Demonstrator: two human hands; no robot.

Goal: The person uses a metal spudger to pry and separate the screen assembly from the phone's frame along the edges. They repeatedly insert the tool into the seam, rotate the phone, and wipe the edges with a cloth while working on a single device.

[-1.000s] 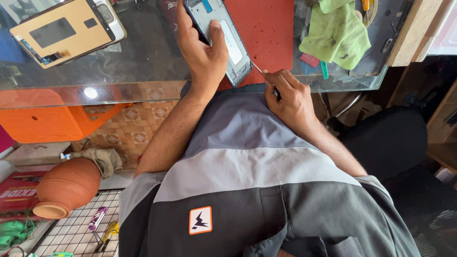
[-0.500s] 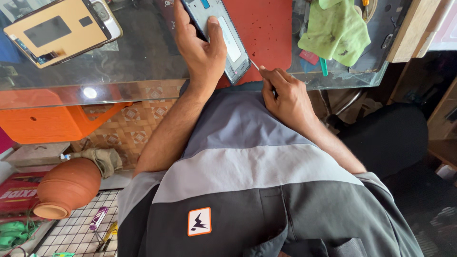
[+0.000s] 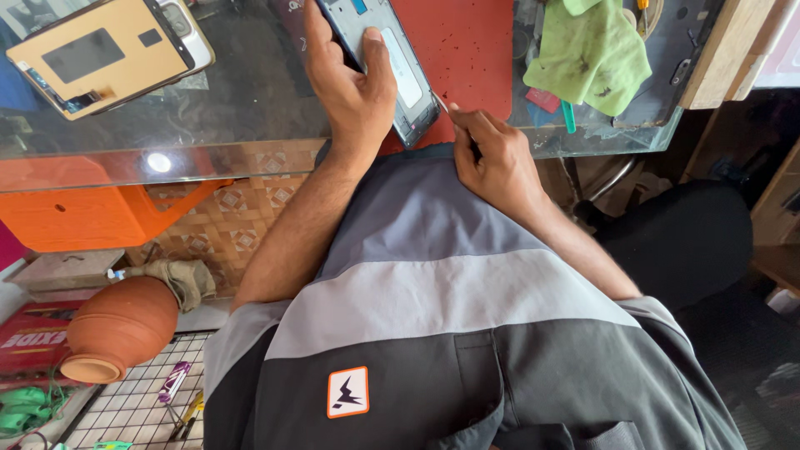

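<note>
Dark-framed and stripped of its back, the opened phone (image 3: 392, 67) lies at the near edge of the red mat (image 3: 471, 50) on the glass desk (image 3: 250, 125). Your left hand (image 3: 346, 79) is closed around it, thumb pressed across its inner face. Your right hand (image 3: 492, 154) sits just beside it, fingers pinched shut on a thin metal tool (image 3: 442, 106) whose tip meets the phone's lower corner. To the right a green cloth (image 3: 592, 50) lies crumpled on the desk — well apart from the phone. At far left rests a gold phone panel (image 3: 104, 54). Below the desk, a clay pot (image 3: 121, 327) lies on its side.
</note>
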